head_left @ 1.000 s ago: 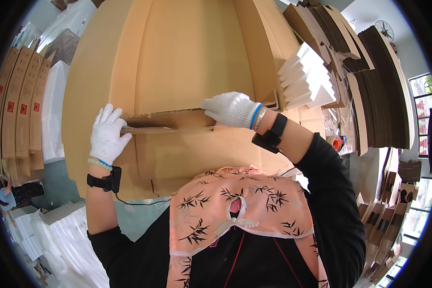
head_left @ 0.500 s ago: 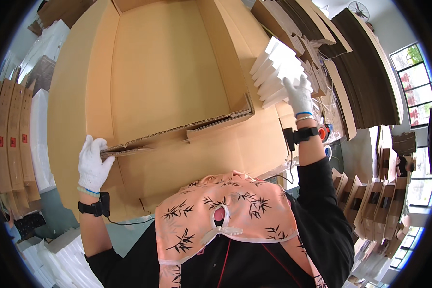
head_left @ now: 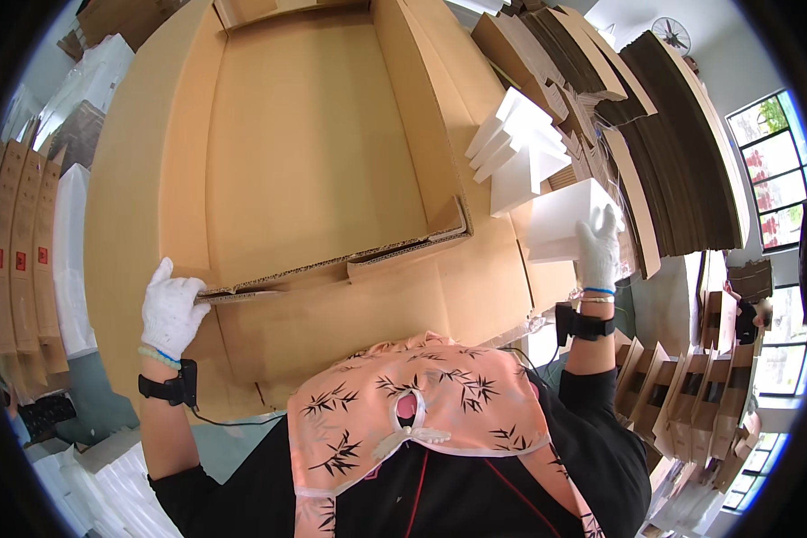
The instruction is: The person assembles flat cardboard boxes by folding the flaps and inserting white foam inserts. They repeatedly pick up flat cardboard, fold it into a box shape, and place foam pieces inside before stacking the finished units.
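A large open cardboard box (head_left: 314, 143) lies in front of me, its flaps folded outward. At its near left corner my left hand (head_left: 174, 309), in a white glove, is closed on the cardboard edge, the thumb along the end of the near wall. My right hand (head_left: 599, 249), gloved too, grips a white foam block (head_left: 560, 220) by its right side, just right of the box. Beyond that block leans a small stack of white foam pieces (head_left: 518, 143). The fingertips behind the held block are partly hidden.
Thick stacks of flat cardboard (head_left: 681, 143) stand at the right, with folded cartons (head_left: 699, 394) lower down. Tall cartons (head_left: 13, 242) and white foam sheets (head_left: 72, 260) line the left. A cable (head_left: 242, 420) runs from my left wrist strap.
My right hand has moved right and toward me, taking a foam block away from the stack. My left hand stays at the box corner.
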Tool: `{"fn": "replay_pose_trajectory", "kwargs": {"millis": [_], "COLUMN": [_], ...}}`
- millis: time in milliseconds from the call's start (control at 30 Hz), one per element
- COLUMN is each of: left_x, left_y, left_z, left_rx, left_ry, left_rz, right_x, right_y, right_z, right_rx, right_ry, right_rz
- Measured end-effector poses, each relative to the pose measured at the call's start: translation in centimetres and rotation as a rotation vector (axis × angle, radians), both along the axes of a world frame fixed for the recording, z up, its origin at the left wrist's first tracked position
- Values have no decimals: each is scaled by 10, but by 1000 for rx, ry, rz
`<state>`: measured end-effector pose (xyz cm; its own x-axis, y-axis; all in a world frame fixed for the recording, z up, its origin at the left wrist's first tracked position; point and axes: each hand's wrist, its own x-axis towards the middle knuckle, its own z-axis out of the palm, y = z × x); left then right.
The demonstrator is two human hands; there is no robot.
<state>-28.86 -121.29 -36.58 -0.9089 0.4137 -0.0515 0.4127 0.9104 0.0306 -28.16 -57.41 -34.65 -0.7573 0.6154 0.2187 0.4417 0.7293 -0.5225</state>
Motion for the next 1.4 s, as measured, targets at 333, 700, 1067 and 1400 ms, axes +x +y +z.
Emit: {"fn": "replay_pose_trajectory", "kwargs": {"millis": [333,700,1067,1400], "left_x": [3,19,37,38], "left_y": [-4,1,-17,-21], "left_z": [2,41,17,10], "left_rx": [69,294,116,96], "left_ry": [31,122,92,99], "left_rz": [-19,161,155,176], "right_x": [-57,-119,-128,-145], "right_y": [-143,-437,-465,-341], "right_z": [98,-29,-4,19], "right_rx": [261,-53,635,128], "right_ry": [513,-333,-343,-76], "right_rz": [523,1721,1686,1172]}}
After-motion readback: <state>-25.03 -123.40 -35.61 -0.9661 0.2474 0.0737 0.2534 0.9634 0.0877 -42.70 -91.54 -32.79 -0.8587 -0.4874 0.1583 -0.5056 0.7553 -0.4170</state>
